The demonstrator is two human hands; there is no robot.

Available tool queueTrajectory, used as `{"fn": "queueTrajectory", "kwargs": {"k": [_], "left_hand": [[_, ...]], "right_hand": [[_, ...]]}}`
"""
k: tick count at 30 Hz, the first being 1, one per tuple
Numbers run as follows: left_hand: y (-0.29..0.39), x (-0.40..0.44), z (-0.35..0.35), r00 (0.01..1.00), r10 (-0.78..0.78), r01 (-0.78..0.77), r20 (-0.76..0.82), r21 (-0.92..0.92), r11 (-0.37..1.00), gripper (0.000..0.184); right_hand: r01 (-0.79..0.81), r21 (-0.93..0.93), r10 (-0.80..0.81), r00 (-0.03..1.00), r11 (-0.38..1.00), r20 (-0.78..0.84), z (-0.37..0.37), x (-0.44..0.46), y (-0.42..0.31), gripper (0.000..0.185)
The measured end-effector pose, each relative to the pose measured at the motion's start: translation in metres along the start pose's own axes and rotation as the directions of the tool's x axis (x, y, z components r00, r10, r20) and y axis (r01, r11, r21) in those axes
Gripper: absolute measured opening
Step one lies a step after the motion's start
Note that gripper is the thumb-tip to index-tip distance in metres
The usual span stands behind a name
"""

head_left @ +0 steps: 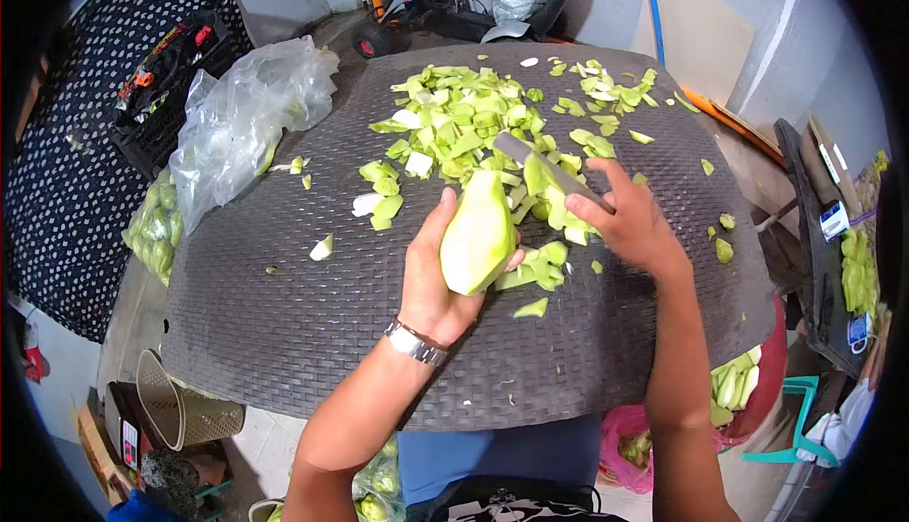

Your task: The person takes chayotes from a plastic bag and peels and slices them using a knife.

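My left hand [431, 281] is wrapped round a pale green chayote [476, 235] that looks largely peeled, its narrow end pointing away from me. In my right hand [632, 224] is a knife [566, 179], its blade reaching left and away, just right of the chayote and apart from it. A strip of green peel hangs by the blade. Behind both hands lies a heap of chayote peels [464, 110] on the dark woven-pattern table [284, 333]. More loose peels [540, 266] lie right beside the chayote.
At the table's left edge are a clear plastic bag [251, 110] and a bag of chayotes [154, 229]. Below right, a red tub [765, 380] holds peeled chayotes. A beige basket [185, 404] stands on the floor at lower left. Scattered peels [615, 87] lie at the far right.
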State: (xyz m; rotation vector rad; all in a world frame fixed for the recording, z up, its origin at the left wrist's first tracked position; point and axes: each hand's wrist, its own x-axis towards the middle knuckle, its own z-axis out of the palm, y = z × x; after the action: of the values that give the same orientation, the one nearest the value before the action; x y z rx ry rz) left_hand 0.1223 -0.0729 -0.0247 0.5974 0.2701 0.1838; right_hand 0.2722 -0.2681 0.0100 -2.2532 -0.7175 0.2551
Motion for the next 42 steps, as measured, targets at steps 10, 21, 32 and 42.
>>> {"fn": "queueTrajectory", "kwargs": {"k": [10,21,32,42], "left_hand": [[-0.003,0.002,-0.011,0.999,-0.030,0.028,-0.015,-0.091,0.995,0.049],[-0.004,0.001,-0.012,0.996,-0.045,0.058,0.083,-0.161,0.985,0.044],[0.004,0.007,-0.023,0.934,-0.189,0.261,0.303,-0.220,0.940,0.048],[0.005,0.009,-0.018,0.971,-0.189,0.217,0.147,-0.210,0.953,0.048]], "right_hand": [[0.550,0.147,-0.553,0.833,0.822,-0.021,0.070,-0.033,-0.025,0.095],[0.274,0.022,-0.275,0.957,0.961,0.089,0.031,-0.016,-0.021,0.086],[0.447,0.067,-0.451,0.871,0.892,0.194,0.034,-0.037,-0.041,0.105],[0.528,0.015,-0.527,0.845,0.849,0.092,0.034,-0.033,-0.032,0.102]]}}
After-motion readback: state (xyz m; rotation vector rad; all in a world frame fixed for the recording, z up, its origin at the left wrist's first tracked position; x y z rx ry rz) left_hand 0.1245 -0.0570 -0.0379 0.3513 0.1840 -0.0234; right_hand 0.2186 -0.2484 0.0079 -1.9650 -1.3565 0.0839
